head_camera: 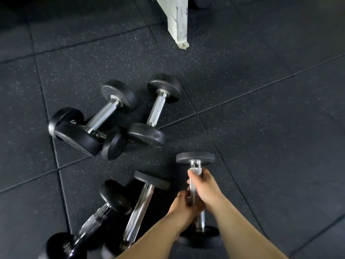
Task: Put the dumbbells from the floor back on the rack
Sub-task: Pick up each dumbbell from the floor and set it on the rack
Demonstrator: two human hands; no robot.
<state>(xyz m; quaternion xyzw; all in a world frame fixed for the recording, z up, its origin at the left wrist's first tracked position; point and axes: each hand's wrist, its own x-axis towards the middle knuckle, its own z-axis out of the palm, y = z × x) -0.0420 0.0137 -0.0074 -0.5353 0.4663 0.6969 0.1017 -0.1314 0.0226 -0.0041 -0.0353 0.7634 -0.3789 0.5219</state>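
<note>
Both hands were wrapped around one chrome handle: the right hand (202,186) gripped the upper part of the bar, thumb reaching toward the far head, and the left hand (183,203) closed on it just below, fingers curled so tightly that the metal between the two was almost wholly covered. The held dumbbell (195,159) pointed away from the person, its far head showing edge-on and its near head (198,238) half hidden behind the forearms. Whether that near head touched the floor (261,118) or hung just above it could not be told.

Left of the hands lay two more dumbbells side by side. The long-handled dumbbell (141,204) ran down to the bottom edge, where its near head was cut off and partly covered by the left forearm. The blurred dumbbell (104,214) beside it was smeared by glare along its handle, and its lower head slipped out of view at the frame's corner.

Farther off, a cluster of three rested on the dark speckled mats. The upright-looking dumbbell (158,107) lay clear to see. The angled dumbbell (104,114) crossed over a buried dumbbell (78,137), whose handle was almost entirely hidden, only its two black heads readable.

At the top, a white scuffed post (177,23) met the floor, its upper length cut off.
</note>
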